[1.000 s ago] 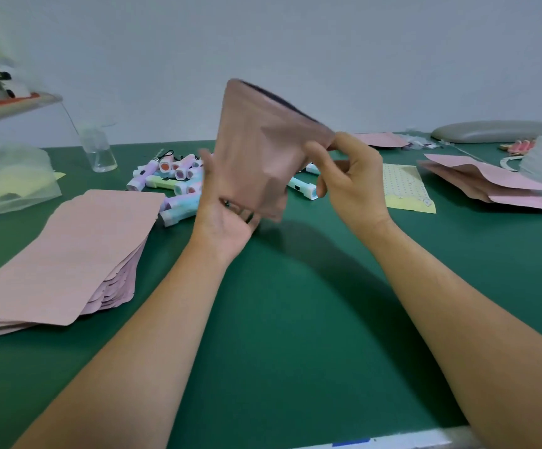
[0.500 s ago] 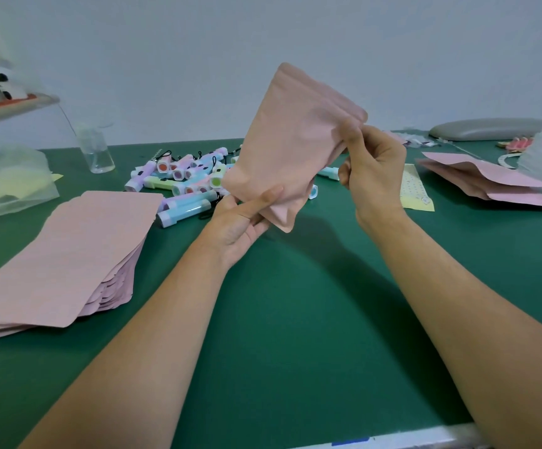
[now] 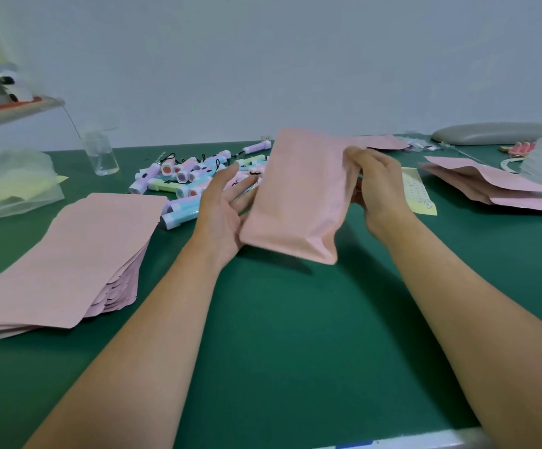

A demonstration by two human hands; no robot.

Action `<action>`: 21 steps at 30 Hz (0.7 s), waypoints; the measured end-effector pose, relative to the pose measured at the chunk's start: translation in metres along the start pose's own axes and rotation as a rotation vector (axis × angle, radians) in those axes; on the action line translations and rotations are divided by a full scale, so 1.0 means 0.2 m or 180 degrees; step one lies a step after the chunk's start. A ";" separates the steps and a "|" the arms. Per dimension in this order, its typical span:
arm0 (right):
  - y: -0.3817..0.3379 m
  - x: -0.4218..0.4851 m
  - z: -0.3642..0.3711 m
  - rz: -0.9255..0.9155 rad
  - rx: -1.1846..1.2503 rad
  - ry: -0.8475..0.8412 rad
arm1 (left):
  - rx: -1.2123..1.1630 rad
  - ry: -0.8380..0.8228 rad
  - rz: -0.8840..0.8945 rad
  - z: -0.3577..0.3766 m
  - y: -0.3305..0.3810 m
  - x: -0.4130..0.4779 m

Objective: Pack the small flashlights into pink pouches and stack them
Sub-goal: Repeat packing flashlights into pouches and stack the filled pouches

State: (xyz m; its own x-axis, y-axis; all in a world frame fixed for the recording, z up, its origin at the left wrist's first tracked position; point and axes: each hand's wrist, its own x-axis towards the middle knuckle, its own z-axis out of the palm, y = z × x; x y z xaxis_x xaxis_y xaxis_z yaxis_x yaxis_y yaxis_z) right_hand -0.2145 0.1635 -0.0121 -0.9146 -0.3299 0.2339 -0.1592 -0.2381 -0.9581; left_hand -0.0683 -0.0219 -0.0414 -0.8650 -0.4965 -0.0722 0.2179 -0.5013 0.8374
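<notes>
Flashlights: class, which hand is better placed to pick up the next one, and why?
Left, probably. The left hand is open beside the flashlights; the right hand grips the pouch.

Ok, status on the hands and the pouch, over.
Right hand pinches pink pouch at its right edge. Left hand open, fingers flat against its left side. Flashlights loose behind; nothing in the way.

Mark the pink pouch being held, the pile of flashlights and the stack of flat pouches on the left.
held pink pouch [image 3: 298, 196]: head view, middle of its front face.
pile of flashlights [image 3: 183, 176]: head view, a flashlight at the pile's centre.
stack of flat pouches [image 3: 78, 254]: head view, middle of the top pouch.
</notes>
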 end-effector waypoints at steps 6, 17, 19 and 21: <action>0.11 0.01 0.00 0.0596 -0.0664 -0.0592 | 0.1023 -0.0008 0.0170 -0.03 -0.03 0.01; 0.13 -0.01 0.01 0.0370 -0.0773 -0.1022 | 0.1208 0.0195 0.0207 -0.02 -0.05 0.00; 0.13 -0.02 0.02 0.0363 -0.0827 -0.1086 | 0.1240 0.0195 0.0217 -0.02 -0.05 0.00; 0.13 -0.03 0.02 0.0323 -0.0892 -0.1310 | 0.1275 0.0209 0.0194 -0.02 -0.05 0.00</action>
State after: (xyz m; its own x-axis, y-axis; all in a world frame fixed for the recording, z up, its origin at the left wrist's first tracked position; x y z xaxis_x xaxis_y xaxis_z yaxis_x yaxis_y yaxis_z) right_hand -0.2120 0.1552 -0.0380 -0.7173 -0.6847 0.1288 -0.2223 0.0497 -0.9737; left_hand -0.0689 -0.0200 -0.0522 -0.8224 -0.5676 -0.0395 0.0634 -0.1605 0.9850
